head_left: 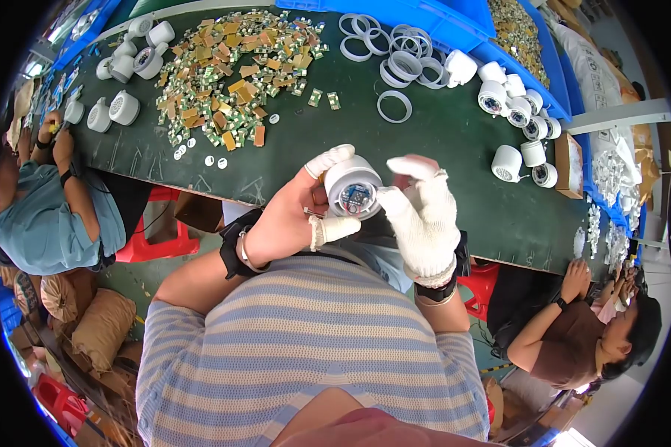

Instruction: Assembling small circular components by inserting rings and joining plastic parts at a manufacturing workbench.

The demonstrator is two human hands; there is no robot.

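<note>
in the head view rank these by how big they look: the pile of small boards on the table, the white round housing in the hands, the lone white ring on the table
1. pile of small boards
2. white round housing, held in the left hand, though it sits nearer the camera
3. lone white ring

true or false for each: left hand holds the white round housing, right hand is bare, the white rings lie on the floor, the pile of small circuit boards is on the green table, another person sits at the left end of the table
1. The left hand holds the white round housing. True.
2. The right hand is bare. False: it wears a white knit glove, and its fingertips touch the housing's open face.
3. The white rings lie on the floor. False: they lie on the green table, near the blue bin.
4. The pile of small circuit boards is on the green table. True.
5. A person in a teal shirt sits at the left end of the table. True.
</note>
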